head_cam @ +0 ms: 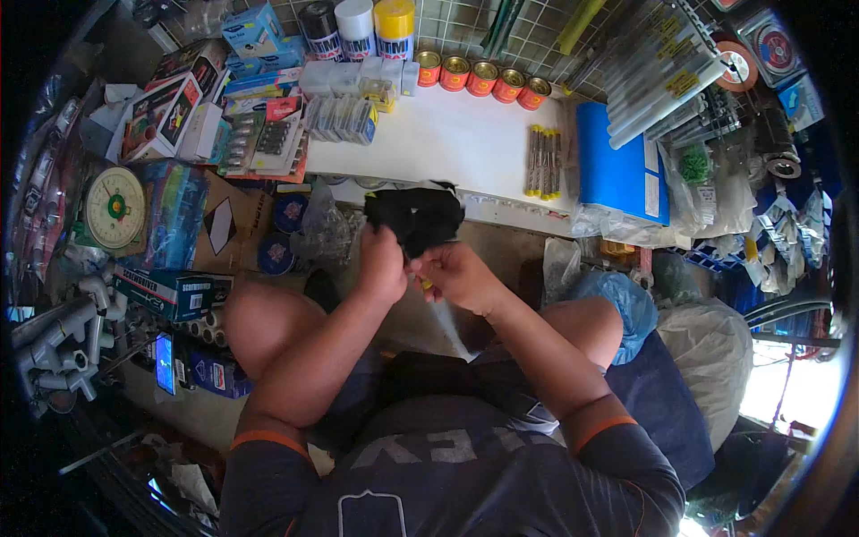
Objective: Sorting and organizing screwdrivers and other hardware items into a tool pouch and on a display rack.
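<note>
A black, soft-looking bundle (417, 211), possibly fabric, is held up in front of the white shelf's edge. My left hand (384, 265) grips its lower left side. My right hand (458, 275) is at its lower edge, thumb and fingers pinched together close to the left hand. A small yellow piece (427, 284) shows at the right fingertips; what it belongs to is hidden. Both hands are above the floor between my knees.
On the white shelf (443, 144) stand several small red cans (480, 79), spray cans (354, 30) and packs of drill bits (543, 162). A dial scale (115, 207) and a screwdriver box (164, 293) are at left. A blue folder-like item (614, 164) stands at right.
</note>
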Demonstrator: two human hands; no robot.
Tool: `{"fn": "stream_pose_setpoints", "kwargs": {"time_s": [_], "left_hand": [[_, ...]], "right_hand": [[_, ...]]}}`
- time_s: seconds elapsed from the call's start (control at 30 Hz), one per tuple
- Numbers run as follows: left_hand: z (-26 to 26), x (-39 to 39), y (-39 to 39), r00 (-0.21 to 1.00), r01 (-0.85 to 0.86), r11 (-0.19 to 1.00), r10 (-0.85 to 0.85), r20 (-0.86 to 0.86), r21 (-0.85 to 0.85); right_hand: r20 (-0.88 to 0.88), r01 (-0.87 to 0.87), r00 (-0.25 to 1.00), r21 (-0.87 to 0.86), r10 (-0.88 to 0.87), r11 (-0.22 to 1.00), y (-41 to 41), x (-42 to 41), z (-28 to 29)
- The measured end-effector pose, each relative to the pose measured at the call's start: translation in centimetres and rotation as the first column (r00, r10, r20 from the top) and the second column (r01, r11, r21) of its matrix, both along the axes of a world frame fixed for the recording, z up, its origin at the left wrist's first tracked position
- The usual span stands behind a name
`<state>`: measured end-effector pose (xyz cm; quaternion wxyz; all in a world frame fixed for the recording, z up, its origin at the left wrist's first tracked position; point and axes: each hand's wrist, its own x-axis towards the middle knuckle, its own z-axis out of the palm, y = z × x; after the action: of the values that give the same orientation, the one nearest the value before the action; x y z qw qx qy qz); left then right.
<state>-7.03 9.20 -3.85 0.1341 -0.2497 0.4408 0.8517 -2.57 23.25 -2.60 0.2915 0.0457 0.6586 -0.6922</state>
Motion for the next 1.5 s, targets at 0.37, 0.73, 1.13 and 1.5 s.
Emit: {"fn": "stream_pose_setpoints", "kwargs": {"time_s": [0.37,0.73,1.13,1.5], "left_hand": [[5.0,-5.9,-6.2,0.925,-0.261,0.928,0.319,-0.207,0.266],[0.4,-3.4,-6.1,0.994,0.093,0.965,-0.078,-0.07,0.247],[-0.8,-4.7,-5.7,0.962,0.273,0.96,-0.271,-0.04,0.068],[-2.6,-4.9,-5.3,0.845,0.526,0.847,-0.51,-0.159,0.075]], "right_hand": [[-0.542,0.44,0.84,0.672,-0.009,0.595,9.1,-3.8,-0.4],[-0.433,0.433,0.899,0.901,-0.06,-0.016,15.2,-9.5,-2.0],[-0.93,0.978,0.078,0.141,-0.36,-0.154,40.5,-13.0,9.1],[-0.938,0.924,0.343,0.345,-0.041,-0.165,45.5,-16.9,9.8]]}}
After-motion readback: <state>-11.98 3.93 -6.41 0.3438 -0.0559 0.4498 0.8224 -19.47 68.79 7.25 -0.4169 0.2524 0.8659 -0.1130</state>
